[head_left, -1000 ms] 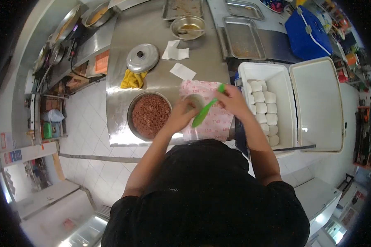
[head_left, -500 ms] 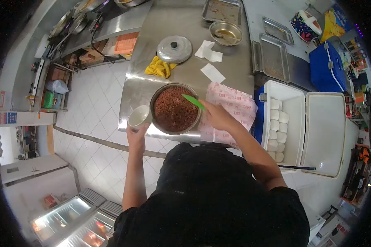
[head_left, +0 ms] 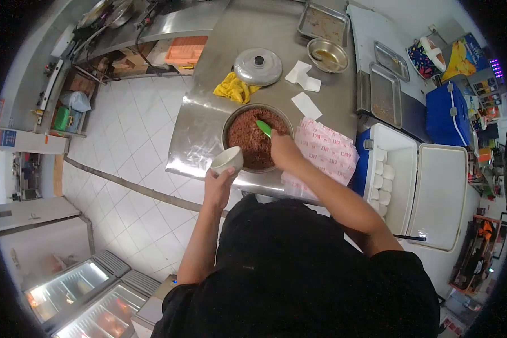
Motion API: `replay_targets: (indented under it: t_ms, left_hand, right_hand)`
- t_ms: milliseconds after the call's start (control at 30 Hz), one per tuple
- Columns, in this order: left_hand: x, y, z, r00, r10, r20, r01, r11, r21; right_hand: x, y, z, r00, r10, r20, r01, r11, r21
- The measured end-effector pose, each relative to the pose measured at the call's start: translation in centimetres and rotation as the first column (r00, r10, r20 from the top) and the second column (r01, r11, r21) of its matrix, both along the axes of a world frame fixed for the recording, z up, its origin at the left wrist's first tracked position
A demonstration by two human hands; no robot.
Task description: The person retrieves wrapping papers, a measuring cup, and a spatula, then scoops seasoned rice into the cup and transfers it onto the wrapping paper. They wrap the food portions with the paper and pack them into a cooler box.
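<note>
A left-hand grip pinches a small white round bowl (head_left: 228,161) at the rim of a round metal pan (head_left: 226,134) of reddish-brown food (head_left: 246,129) on the steel tabletop (head_left: 200,115); the right hand (head_left: 285,151) closes around a green utensil (head_left: 263,128). Overfilling or tilting could cause spills. Red lettering on pink-white paper (head_left: 327,149) is too blurred to read.

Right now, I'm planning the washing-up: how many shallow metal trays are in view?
3: one tray on the steel table, just beyond the metal bowl; to the table's right, a smaller tray and, nearer, a larger tray. Any stacked underneath would be hidden.
</note>
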State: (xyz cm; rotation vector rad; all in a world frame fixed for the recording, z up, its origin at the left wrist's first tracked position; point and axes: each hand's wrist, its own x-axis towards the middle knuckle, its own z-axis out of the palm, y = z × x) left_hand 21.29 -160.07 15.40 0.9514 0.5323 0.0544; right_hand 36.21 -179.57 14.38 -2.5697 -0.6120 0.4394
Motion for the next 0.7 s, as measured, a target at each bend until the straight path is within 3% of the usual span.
replay_targets:
  t_ms: [67,167,233,433,500,600,700]
  left_hand:
    - [0.4,0.4,-0.1,0.999,-0.043,-0.029,0.044,0.999,0.027]
    - [0.8,1.7,-0.2,0.997,-0.075,0.002,0.075,0.996,-0.052]
    - [0.6,2.9,-0.5,0.995,-0.103,0.007,0.103,0.988,-0.119]
    - [-0.3,3.1,1.0,0.998,0.032,-0.049,-0.029,0.998,0.054]
    - [-0.8,2.7,1.3,0.994,0.087,-0.07,-0.081,0.993,0.084]
    - [-1.1,3.1,-0.7,0.993,0.119,-0.021,-0.117,0.991,0.069]
    - [-1.9,3.2,-2.9,0.991,0.117,0.062,-0.114,0.992,-0.055]
  right_hand:
    - [-3.4,1.1,4.1,0.998,-0.049,-0.051,0.039,0.985,-0.169]
    - [-5.9,1.3,2.6,0.992,0.093,-0.09,-0.116,0.946,-0.302]
    - [-4.0,0.7,3.8,0.989,0.105,-0.103,-0.132,0.944,-0.302]
    - [3.1,-1.5,8.8,0.994,0.109,0.003,-0.104,0.954,-0.28]
    - [5.1,-0.8,7.6,0.996,0.08,0.04,-0.066,0.956,-0.285]
    - [8.4,0.0,-0.7,0.996,0.086,0.029,-0.078,0.975,-0.208]
    - [12.4,0.1,-4.6,0.963,0.182,-0.201,-0.21,0.969,-0.128]
